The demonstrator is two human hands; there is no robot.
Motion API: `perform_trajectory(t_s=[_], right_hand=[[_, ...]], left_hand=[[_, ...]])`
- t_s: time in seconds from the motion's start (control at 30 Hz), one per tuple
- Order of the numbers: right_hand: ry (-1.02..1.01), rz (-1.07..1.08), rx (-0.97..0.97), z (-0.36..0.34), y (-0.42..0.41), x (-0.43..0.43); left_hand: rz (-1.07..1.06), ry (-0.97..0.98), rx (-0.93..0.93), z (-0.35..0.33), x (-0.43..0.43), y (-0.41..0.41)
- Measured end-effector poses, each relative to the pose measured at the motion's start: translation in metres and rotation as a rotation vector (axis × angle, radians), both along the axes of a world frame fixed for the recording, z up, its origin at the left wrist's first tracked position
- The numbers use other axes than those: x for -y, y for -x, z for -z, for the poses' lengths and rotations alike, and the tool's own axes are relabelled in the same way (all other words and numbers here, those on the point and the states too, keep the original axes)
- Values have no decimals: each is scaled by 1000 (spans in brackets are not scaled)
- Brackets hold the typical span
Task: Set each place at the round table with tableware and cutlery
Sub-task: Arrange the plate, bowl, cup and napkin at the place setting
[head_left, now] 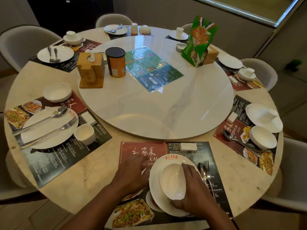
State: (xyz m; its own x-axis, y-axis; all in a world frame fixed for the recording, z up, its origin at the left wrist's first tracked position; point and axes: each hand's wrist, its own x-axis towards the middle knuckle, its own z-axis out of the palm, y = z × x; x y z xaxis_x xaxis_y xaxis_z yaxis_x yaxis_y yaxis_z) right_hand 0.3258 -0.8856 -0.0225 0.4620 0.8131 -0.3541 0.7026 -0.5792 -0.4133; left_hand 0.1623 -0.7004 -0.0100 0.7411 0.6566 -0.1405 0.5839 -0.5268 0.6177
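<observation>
On the placemat (142, 151) nearest me lies a white plate (166, 203) with a red logo. A white bowl (172, 180) sits tilted on it. My right hand (192, 195) grips the bowl's right rim and rests over the plate's near edge. My left hand (131, 173) lies at the plate's left edge, fingers spread on the mat; a small white piece shows at its fingertips. A spoon and fork (204, 170) lie on the mat right of the plate. A white napkin block (188, 146) sits at the mat's far edge.
Left place has a plate with spoon and fork (48, 128), a cup (84, 134) and a bowl (57, 92). Right place holds a plate (264, 117) and bowl (263, 137). The white turntable (166, 103) carries a tissue box (90, 70), a canister (115, 62), a menu and a green bag (198, 40).
</observation>
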Motion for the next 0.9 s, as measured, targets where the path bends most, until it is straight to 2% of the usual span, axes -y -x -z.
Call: perform_trajectory(t_s=[0.13,0.23,0.33,0.43,0.6,0.7,0.9], right_hand=[[-65,19,-30,3,-3,-1],[-129,-1,-8,-5,-5,-13],[-177,-32,11,-19,-3,-42],[-201,-87,13,-26,3,-87],[-129,-181,-3,-21,20,-157],[-72,-233,-11,-12,22,-175],[-19,-289,6,-2,24,-181]], left_hand=[[175,-42,-156,2,3,-20],[200,28,-163,0,4,-32],[75,214,6,-10,-3,-27],[-86,227,121,-14,-27,-10],[-317,362,150,-6,-74,19],[-386,447,145,4,-85,27],[-458,417,98,23,-81,30]])
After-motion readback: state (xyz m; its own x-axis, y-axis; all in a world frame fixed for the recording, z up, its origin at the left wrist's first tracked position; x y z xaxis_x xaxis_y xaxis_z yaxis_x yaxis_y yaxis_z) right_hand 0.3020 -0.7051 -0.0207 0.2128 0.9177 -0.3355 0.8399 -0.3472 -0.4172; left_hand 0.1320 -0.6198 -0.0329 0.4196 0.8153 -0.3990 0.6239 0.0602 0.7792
